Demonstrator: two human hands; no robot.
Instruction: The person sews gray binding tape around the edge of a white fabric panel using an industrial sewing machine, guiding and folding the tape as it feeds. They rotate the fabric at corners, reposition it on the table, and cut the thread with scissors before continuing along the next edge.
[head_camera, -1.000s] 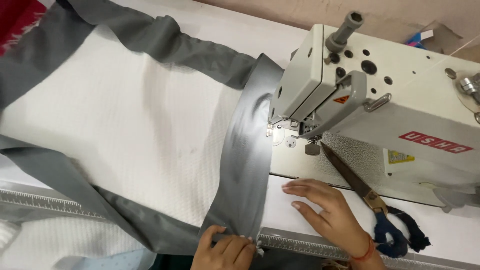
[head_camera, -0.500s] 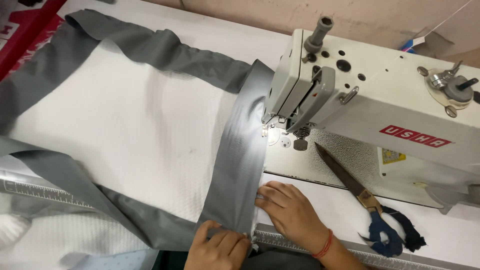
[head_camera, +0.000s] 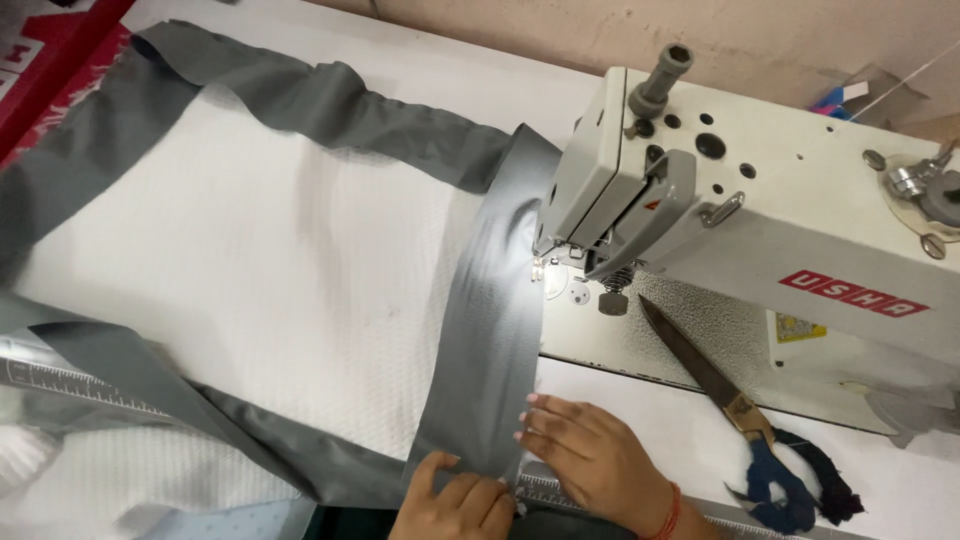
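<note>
A white quilted fabric panel (head_camera: 270, 300) lies on the table, bordered by a wide grey fabric strip (head_camera: 490, 330). The strip runs under the presser foot (head_camera: 545, 268) of a white sewing machine (head_camera: 760, 220). My left hand (head_camera: 460, 505) pinches the strip's near end at the table's front edge. My right hand (head_camera: 590, 460) rests flat on the strip's right edge just beside it, fingers spread and pointing left. Both hands are well short of the needle.
Large scissors (head_camera: 740, 410) with dark blue handles lie on the machine bed to the right of my right hand. A metal ruler (head_camera: 60, 380) runs along the table's front edge. Red cloth (head_camera: 40, 70) sits at the far left corner.
My right hand has slid left from the bare table onto the grey strip's edge. The view has shifted slightly, bringing the machine further left in frame.
</note>
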